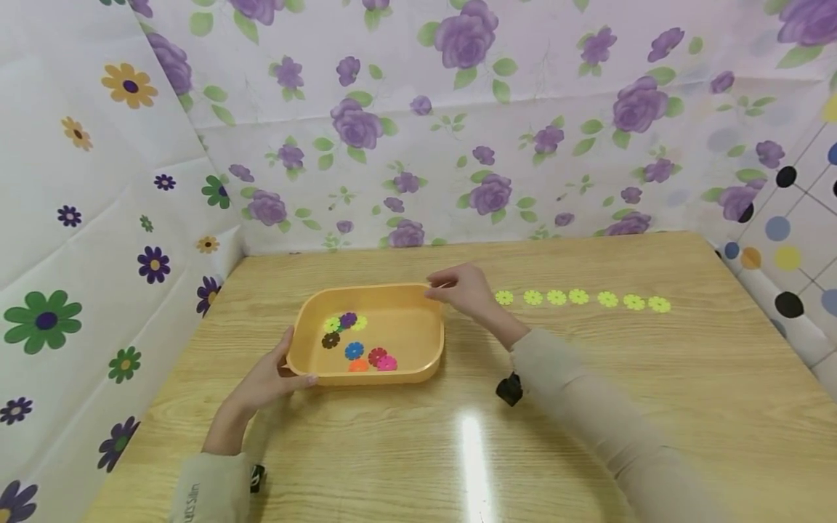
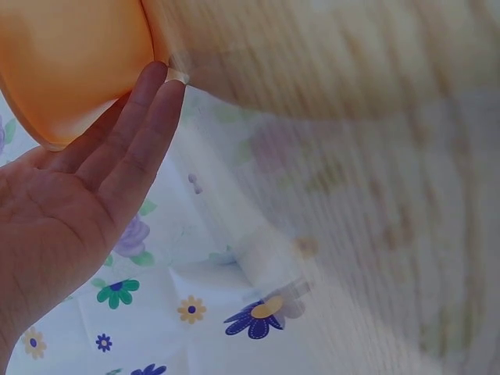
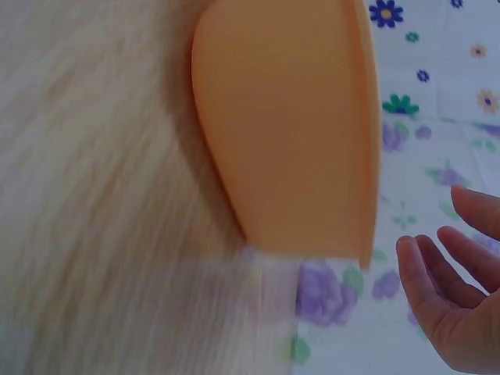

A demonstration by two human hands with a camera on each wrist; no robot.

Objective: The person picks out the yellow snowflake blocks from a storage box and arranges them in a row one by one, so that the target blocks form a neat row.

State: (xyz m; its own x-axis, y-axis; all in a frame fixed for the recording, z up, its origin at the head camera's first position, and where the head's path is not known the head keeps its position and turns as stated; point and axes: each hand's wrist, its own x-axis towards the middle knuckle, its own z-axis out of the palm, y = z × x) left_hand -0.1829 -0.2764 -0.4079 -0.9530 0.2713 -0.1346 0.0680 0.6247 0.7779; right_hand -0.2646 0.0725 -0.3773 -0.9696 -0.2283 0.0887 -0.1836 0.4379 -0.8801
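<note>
An orange plastic tray [image 1: 405, 319] with rounded corners is on the wooden table. My left hand [image 1: 269, 379] holds its near left corner, thumb along the front wall and fingers around the left side. In the left wrist view, the fingers [image 2: 129, 148] lie against the tray's outer wall. At the far right corner, my right hand [image 1: 466, 292] has its fingers loosely bent; in the right wrist view they stand apart from the rim. Inside the tray lie several flower-shaped plastic discs, among them a blue disc [image 1: 354, 351], a brown disc [image 1: 330, 340] and a pink disc [image 1: 386, 362].
To the right of the tray, several yellow-green flower discs run in a row, from one disc [image 1: 504, 298] beside my right wrist to another [image 1: 659, 304] at the far end. Floral cloth [image 1: 490, 145] hangs behind the table [image 1: 588, 392] and along both sides.
</note>
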